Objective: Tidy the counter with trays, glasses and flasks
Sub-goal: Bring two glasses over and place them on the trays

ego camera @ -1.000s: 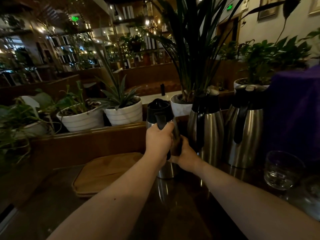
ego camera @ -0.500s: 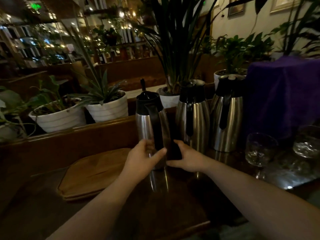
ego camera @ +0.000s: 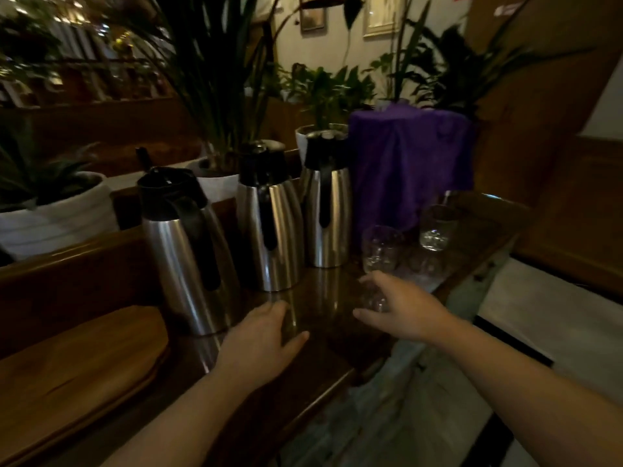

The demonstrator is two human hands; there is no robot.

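Observation:
Three steel flasks with black lids and handles stand in a row on the dark counter: the left flask, the middle flask and the right flask. My left hand hovers open just in front of the left flask, holding nothing. My right hand is open with fingers spread, close to a clear glass at the counter's right. Two more glasses stand behind it. A wooden tray lies at the left.
A purple cloth covers something tall behind the glasses. White plant pots and leafy plants line the wooden ledge behind the flasks. The counter's front edge runs diagonally under my arms, with grey floor below.
Both hands have let go of the left flask, which now stands on the counter. My right hand has moved right toward the glasses. The view has swung to the right.

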